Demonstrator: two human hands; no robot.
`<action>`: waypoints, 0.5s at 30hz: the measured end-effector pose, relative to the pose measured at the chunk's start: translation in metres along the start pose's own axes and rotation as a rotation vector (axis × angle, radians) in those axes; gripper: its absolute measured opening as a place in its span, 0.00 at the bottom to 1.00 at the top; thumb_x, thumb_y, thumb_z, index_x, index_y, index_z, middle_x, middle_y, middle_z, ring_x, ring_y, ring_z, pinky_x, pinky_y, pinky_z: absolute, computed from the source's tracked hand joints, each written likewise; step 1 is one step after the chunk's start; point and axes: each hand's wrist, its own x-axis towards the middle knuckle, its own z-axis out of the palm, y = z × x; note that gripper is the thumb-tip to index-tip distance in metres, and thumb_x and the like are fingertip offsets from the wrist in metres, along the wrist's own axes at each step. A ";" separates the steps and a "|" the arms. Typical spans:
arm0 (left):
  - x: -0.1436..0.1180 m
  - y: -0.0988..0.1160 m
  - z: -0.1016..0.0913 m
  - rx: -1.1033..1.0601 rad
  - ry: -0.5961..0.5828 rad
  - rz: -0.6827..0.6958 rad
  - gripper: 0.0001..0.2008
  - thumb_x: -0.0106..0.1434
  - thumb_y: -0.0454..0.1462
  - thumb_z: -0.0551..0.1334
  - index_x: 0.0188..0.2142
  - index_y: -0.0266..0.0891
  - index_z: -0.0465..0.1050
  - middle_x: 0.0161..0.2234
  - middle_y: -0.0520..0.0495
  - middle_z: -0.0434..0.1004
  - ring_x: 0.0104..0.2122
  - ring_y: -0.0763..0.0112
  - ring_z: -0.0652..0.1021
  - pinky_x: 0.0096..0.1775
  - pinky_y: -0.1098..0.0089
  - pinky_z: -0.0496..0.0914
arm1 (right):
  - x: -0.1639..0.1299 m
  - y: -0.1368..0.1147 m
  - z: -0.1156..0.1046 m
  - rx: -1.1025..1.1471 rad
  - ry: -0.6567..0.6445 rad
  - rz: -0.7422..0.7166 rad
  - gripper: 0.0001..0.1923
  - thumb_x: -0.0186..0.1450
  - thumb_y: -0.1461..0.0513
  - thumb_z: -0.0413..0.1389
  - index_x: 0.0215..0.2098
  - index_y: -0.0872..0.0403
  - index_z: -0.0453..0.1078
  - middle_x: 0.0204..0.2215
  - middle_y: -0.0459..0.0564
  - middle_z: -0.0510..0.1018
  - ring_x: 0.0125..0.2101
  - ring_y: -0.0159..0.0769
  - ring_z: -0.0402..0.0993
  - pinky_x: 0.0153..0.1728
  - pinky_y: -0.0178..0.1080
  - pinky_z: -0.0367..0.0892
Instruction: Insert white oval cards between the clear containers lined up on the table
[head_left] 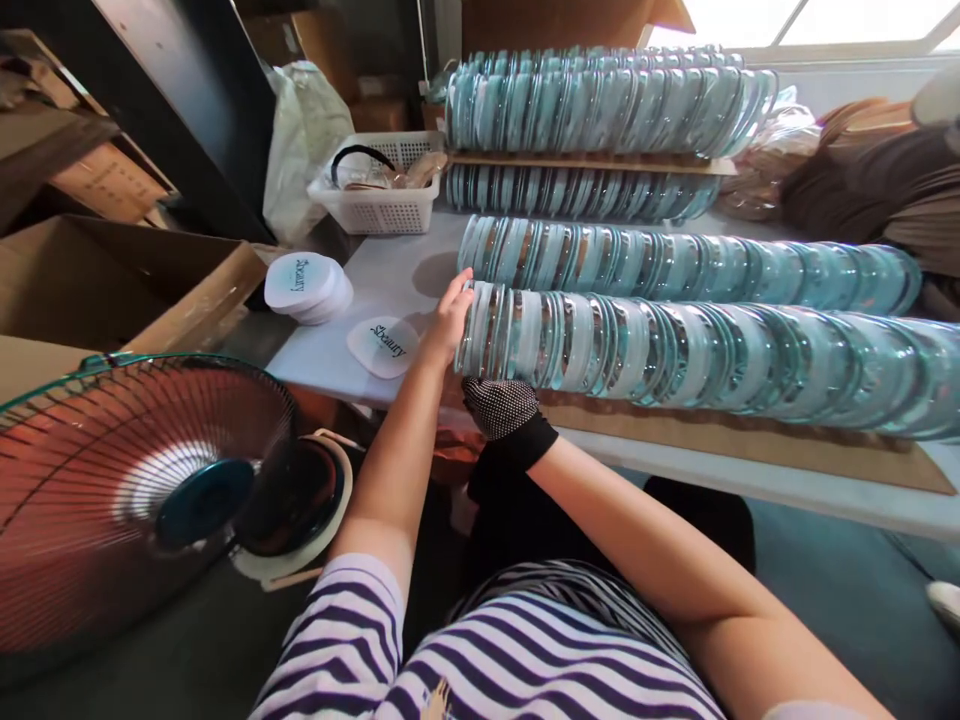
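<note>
Clear bluish round pieces with frosted bands, like face shields or bowls nested on their sides, form a long near row (pixel 660 350). At its left end my bare left hand (pixel 450 318) reaches up the end face, fingertips curled over the top edge. My right hand (pixel 501 405), in a black glove with white dots, is closed beneath that end; its fingers are partly hidden. A second row (pixel 675 262) lies just behind. Left of my hands lie a white rounded card (pixel 384 347) with dark lettering and a stack of similar cards (pixel 307 287).
More rows of these pieces (pixel 600 108) are layered at the back with cardboard between. A white basket (pixel 386 215) stands on the table (pixel 345 375). A large fan (pixel 142 490) and an open carton (pixel 112 285) are at left. Brown stacked material (pixel 877 190) sits at right.
</note>
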 end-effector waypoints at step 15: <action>-0.052 0.033 0.010 0.746 -0.031 0.537 0.27 0.64 0.55 0.60 0.57 0.44 0.73 0.58 0.43 0.71 0.65 0.49 0.61 0.64 0.47 0.60 | 0.102 0.157 -0.119 -0.118 -0.247 -0.054 0.17 0.65 0.60 0.51 0.43 0.59 0.79 0.37 0.58 0.82 0.34 0.37 0.76 0.35 0.37 0.64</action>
